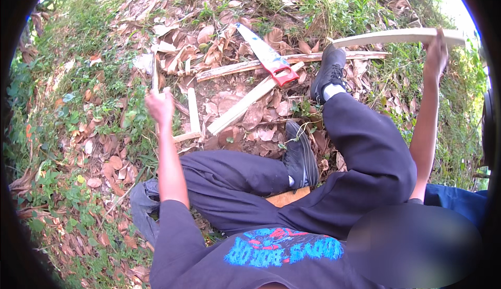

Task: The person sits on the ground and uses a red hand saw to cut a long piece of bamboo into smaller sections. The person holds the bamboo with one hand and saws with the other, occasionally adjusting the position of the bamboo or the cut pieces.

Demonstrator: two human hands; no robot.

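Note:
At the left, my left hand (160, 106) is closed around a thin, pale stick (155, 74) that points away from me over the leaves. Far to the right, my raised right hand (437, 56) grips one end of a long, pale wood strip (386, 36). The strip looks curved in this view, and its other end reaches my shoe (330, 69). Between the hands, a handsaw (264, 54) with a red handle lies across a rough wooden stick (229, 71) and a split pale batten (245, 105). Neither hand touches the saw.
Shorter pale wood pieces (193, 109) lie near my left hand, beside a scrap of clear plastic (143, 63). Dry leaves (261, 114) and grass surround them. My bent legs (360, 148) take up the near middle. Dark blue cloth (459, 205) shows at the right edge.

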